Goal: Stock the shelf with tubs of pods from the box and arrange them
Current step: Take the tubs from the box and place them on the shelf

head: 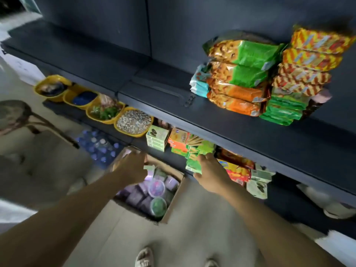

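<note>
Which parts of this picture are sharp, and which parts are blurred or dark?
Head view: the stacked orange and green snack packets on the dark upper shelf are fairly sharp; both hands, left and right, and the cardboard box of tubs are motion-blurred; the shelf underside is shadowed.

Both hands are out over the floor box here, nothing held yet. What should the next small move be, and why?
Probably lower the left hand into the cardboard box and grip the purple-lidded tub. That hand hangs over the box's far end holding nothing, the tub lies uncovered on top, and the upper shelf has bare room.
</note>
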